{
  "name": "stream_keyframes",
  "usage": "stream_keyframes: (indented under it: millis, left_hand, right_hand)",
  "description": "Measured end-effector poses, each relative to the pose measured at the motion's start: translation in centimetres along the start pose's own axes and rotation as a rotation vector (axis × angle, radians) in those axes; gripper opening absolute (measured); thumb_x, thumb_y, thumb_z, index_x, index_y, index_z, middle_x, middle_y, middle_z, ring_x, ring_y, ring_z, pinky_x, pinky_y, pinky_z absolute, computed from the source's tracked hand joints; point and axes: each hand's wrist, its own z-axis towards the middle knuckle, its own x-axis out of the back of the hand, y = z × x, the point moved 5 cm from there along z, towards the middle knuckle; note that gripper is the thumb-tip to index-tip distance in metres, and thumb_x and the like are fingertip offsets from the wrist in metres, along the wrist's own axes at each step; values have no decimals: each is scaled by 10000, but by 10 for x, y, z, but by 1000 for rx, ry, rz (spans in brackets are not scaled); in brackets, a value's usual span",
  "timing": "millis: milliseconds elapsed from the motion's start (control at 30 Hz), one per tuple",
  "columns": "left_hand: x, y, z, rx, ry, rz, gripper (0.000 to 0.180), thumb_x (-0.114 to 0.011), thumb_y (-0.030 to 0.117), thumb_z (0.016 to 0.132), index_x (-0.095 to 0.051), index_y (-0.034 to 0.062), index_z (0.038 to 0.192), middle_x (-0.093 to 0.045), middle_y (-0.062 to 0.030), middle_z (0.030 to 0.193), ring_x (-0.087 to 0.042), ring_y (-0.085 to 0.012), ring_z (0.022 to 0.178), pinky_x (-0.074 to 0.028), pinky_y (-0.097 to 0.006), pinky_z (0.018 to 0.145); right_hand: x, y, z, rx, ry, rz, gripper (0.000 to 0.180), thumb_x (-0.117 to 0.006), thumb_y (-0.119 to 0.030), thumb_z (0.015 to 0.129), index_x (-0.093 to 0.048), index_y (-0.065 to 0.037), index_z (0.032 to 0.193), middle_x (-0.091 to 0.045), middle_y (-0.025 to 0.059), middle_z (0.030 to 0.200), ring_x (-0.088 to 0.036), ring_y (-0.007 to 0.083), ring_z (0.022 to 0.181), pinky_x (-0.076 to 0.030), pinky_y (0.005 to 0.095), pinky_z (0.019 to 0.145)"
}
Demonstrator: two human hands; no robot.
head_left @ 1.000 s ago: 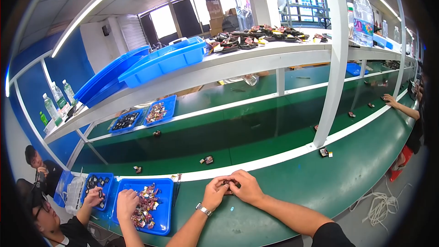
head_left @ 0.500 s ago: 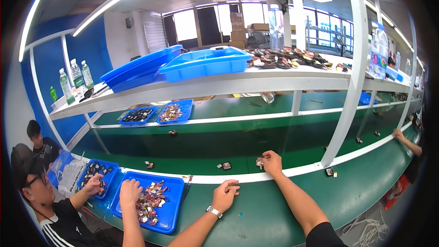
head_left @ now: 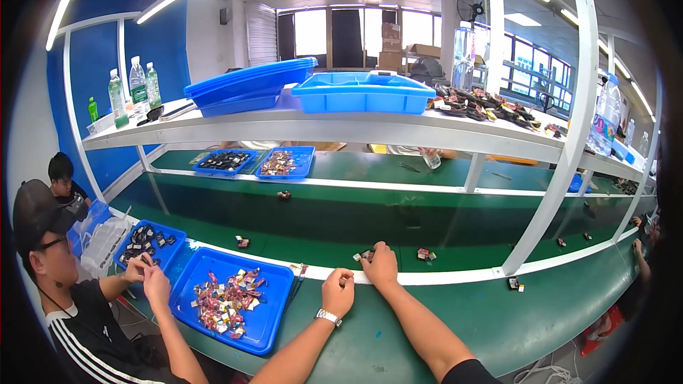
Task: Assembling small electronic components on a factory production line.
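My right hand reaches over the white rail to the green belt. Its fingers are closed around a small dark-red and white part, mostly covered by the fingertips. To the left and nearer, my left hand, with a metal watch at the wrist, is held above the green bench. Its fingers are curled together; I cannot see whether they hold anything. Another small part lies on the belt right of my right hand.
A blue tray of similar parts stands left of my left arm, beside a smaller blue tray of black parts. A co-worker sits at the left. A white shelf and its post stand ahead.
My right hand has moved left along the belt, leaving a part to its right. My left hand's fingers have curled in. The co-worker's hands have come together. The view has shifted left.
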Motion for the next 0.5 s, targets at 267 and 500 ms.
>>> stream_keyframes:
  millis: [267,500]
  left_hand:
    - [-14,-8,-6,351,-441,-405,256,-513,204,988,-618,-10,1082,-665,-76,917,-618,-108,704,-515,-231,562]
    - [-28,16,-29,562,-812,-577,340,-453,149,1025,-526,1,1322,-633,-96,1122,-638,-155,970,-573,-288,818]
  right_hand:
    - [84,-1,-74,403,-398,480,607,-781,-164,769,-499,-65,1298,-640,99,1173,-520,294,1157,-420,398,1007]
    - [122,-1,-99,465,-333,352,554,-710,-108,815,-528,-118,1337,-551,120,1287,-502,305,1204,-417,400,1039]
